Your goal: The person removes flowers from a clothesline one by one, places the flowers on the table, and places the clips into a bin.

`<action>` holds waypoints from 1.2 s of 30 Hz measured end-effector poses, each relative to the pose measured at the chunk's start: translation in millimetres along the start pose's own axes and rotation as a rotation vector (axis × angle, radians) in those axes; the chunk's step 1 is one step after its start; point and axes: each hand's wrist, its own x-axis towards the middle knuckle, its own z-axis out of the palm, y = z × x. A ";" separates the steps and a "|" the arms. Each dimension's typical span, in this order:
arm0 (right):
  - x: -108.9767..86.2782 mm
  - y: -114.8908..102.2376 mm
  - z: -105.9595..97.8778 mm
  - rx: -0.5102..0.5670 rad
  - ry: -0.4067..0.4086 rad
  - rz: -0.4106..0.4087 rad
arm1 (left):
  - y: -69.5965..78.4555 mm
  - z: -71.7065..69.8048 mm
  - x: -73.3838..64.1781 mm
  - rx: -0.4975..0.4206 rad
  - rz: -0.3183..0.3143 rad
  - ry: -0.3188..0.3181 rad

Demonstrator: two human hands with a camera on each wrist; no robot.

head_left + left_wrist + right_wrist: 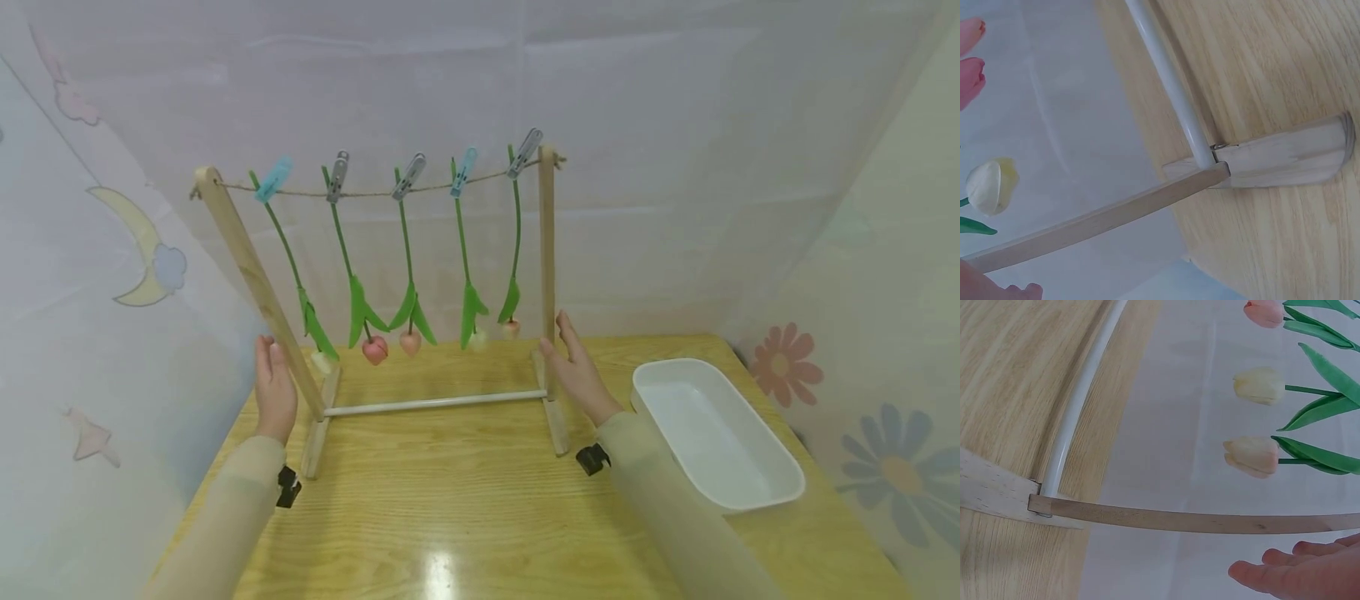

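A wooden rack with a left post (258,283), a right post (548,258) and a white crossbar (438,403) stands on the table. Along its twine (300,192), several artificial tulips hang upside down by clothespins, among them a white tulip (992,186) at the left end, a red-pink tulip (375,350) and a peach tulip (1252,456) at the right end. My left hand (275,393) is beside the lower left post, fingers extended. Just outside the right post, my right hand (581,377) has its fingers straight, and the right wrist view shows them close to the wood.
A white rectangular tray (720,433) sits on the right side of the wooden table (435,500). Behind and at both sides hangs a pale cloth backdrop (645,208) printed with a moon and flowers. The rack's wooden feet (557,427) extend toward me.
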 end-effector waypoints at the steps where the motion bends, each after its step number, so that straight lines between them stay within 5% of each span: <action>1: 0.6 -0.2 -0.2 0.001 0.001 -0.002 | 1.1 -0.1 0.0 0.001 0.000 -0.001; 23: 23.9 -1.9 -8.1 0.066 0.007 -0.010 | 29.1 -8.8 11.4 -0.009 -0.105 -0.031; 31: 31.7 2.1 -11.2 0.055 0.039 -0.004 | 29.9 -9.0 22.5 -0.126 -0.083 0.002; 36: 38.5 6.9 -13.6 0.066 0.039 -0.015 | 24.9 -10.6 25.3 -0.120 -0.036 -0.022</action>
